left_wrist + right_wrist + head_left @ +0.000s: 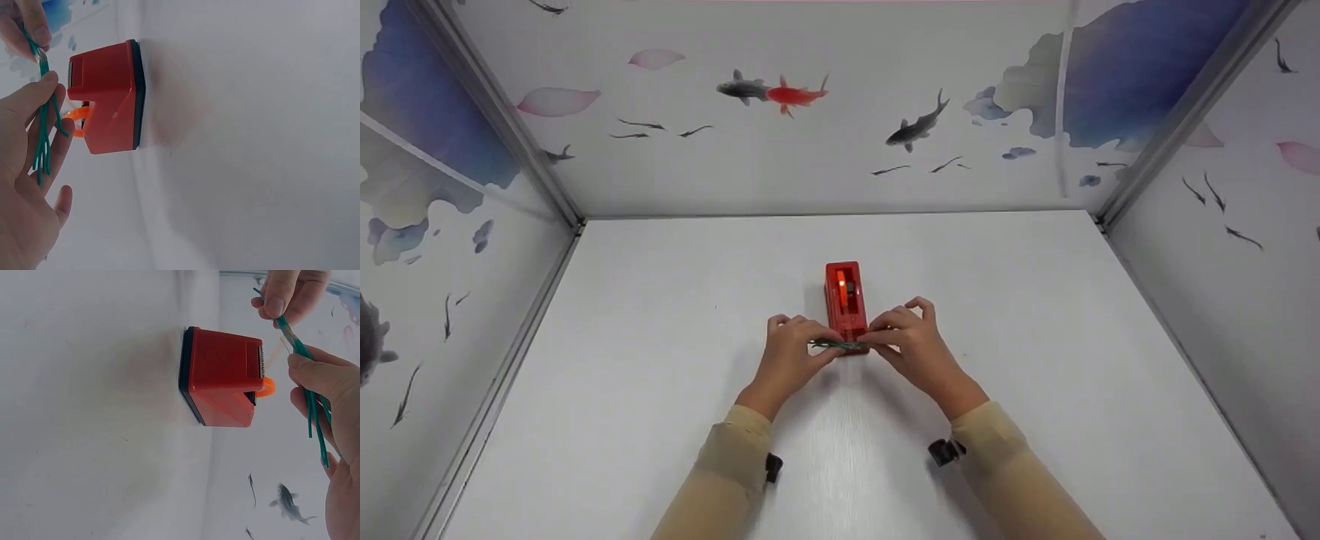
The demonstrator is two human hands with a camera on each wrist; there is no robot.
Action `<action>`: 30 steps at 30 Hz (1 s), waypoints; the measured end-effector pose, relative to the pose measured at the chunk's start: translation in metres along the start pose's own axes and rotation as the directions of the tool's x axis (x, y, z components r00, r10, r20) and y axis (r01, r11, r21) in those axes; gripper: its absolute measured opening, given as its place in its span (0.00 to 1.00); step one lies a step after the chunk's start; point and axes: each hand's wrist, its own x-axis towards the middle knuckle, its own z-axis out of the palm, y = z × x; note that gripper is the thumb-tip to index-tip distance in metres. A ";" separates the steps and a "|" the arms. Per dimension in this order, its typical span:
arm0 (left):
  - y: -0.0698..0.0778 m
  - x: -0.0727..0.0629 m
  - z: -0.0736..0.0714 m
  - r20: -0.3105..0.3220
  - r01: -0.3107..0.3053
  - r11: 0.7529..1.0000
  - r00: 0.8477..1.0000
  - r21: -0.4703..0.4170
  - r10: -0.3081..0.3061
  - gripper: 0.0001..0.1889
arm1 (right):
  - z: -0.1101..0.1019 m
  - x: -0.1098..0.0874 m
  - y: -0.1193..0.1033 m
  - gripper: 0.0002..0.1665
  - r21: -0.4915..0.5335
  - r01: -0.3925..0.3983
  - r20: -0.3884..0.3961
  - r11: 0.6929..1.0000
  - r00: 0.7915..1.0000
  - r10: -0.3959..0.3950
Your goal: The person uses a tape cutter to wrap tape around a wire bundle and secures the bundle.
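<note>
A bundle of thin green strands is stretched between both hands, with a band of clear tape around its middle. My left hand pinches one side of the bundle between thumb and fingers. On the other side, my right hand pinches it the same way. In the left wrist view the loose strand ends hang down past the left fingers. Just beyond the hands stands a red tape dispenser with a dark base, its near end overlapped by the fingers in the head view. An orange ring sits inside it.
The white table runs back to a patterned wall with painted fish. Side panels with metal edge rails stand left and right. A small black device is strapped at the right sleeve.
</note>
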 end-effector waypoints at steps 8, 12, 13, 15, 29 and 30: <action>0.000 0.001 0.000 -0.047 -0.064 0.995 0.997 0.072 0.067 0.09 | -0.001 0.003 -0.002 0.14 -0.034 -0.056 0.071 0.998 0.996 0.058; 0.002 0.001 -0.001 -0.064 -0.098 0.986 0.992 0.136 0.108 0.09 | -0.001 0.005 -0.002 0.14 -0.044 -0.084 0.116 0.995 0.989 0.089; 0.003 0.001 -0.001 -0.065 -0.106 0.982 0.991 0.154 0.117 0.10 | -0.001 0.005 -0.002 0.14 -0.044 -0.094 0.133 0.995 0.986 0.099; 0.004 0.000 -0.001 -0.066 -0.127 0.973 0.988 0.190 0.142 0.10 | -0.001 0.005 -0.001 0.14 -0.040 -0.124 0.178 0.991 0.976 0.129; 0.005 -0.001 0.001 -0.088 -0.153 0.958 0.980 0.244 0.179 0.11 | -0.003 0.007 0.000 0.08 0.002 -0.229 0.374 0.973 0.903 0.212; 0.005 -0.001 0.002 -0.086 -0.149 0.960 0.981 0.239 0.174 0.11 | -0.003 0.008 -0.001 0.08 0.000 -0.241 0.378 0.970 0.899 0.223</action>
